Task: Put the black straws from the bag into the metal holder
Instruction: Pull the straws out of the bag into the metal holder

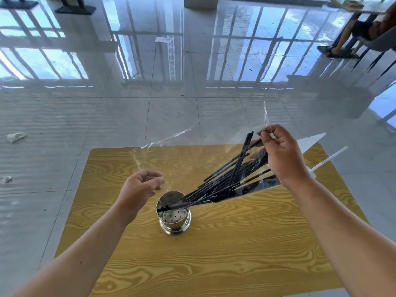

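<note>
Straws sliding from bag into holder

At frame centre, the right hand (280, 155) and left hand (140, 187) each pinch the clear bag (192, 159); black straws (227, 176) slant into the metal holder (174, 213) on the table (235, 243).

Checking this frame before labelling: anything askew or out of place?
Yes. The black straws fan out at a slant from the clear bag, with only some tips over the metal holder's rim; none stands upright. Crumpled scraps litter the floor on the left.

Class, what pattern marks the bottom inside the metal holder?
Small dark holes dot the metal holder floor, seen in the head view.
</note>
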Available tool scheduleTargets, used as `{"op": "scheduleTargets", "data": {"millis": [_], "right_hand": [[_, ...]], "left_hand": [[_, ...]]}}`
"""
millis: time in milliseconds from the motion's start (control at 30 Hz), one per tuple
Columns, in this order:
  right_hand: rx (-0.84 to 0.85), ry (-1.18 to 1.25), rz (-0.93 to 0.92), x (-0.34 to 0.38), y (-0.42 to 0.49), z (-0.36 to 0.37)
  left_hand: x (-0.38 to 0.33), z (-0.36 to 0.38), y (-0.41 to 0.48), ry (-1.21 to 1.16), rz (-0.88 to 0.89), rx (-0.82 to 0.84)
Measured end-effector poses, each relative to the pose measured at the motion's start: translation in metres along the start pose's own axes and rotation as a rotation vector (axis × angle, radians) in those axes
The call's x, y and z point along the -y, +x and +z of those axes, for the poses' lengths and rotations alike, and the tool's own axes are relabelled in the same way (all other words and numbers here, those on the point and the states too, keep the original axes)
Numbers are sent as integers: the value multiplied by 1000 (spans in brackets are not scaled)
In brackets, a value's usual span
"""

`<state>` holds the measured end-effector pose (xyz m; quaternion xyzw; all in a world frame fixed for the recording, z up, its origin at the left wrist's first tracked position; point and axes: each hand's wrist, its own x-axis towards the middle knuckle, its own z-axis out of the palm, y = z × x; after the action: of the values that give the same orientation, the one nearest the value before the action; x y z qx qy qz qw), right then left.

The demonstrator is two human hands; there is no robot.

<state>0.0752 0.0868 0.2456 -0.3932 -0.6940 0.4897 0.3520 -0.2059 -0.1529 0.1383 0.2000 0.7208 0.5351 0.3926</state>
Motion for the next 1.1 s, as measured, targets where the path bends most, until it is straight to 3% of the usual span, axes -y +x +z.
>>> {"op": "scheduleTargets", "data": {"millis": [667,1100], "right_hand": [[103,-67,2,34,10,17],[151,-170,-89,50,12,32]], "left_hand": [[7,-4,-10,-57,-60,32],[11,-4,-18,-56,-113,96]]}}
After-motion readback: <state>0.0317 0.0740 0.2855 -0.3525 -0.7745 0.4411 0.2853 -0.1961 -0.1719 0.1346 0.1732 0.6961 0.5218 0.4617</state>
